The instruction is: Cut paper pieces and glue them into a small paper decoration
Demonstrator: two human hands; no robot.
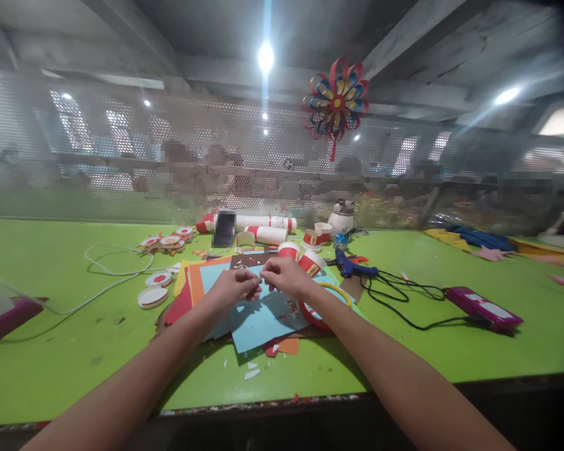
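My left hand (236,287) and my right hand (286,276) meet over the middle of the table, fingertips almost touching. Each has its thumb and fingers pinched together; whatever they hold is too small to make out. Beneath them lies a light blue paper sheet (266,326) on a stack of coloured paper, with an orange sheet (196,282) and a red sheet (181,307) showing at the left. Just beyond my right hand are a red and white paper cup (289,250) and a tilted paper cup (311,263). A yellow ring (341,293) shows beside my right forearm.
A blue glue gun (355,267) lies at the right, its black cord near a purple power strip (484,308). Stacked paper cups (266,235), a phone (224,228) and a white jug (342,218) stand behind. Round white lids (153,297) lie left. Paper scraps (252,374) litter the front.
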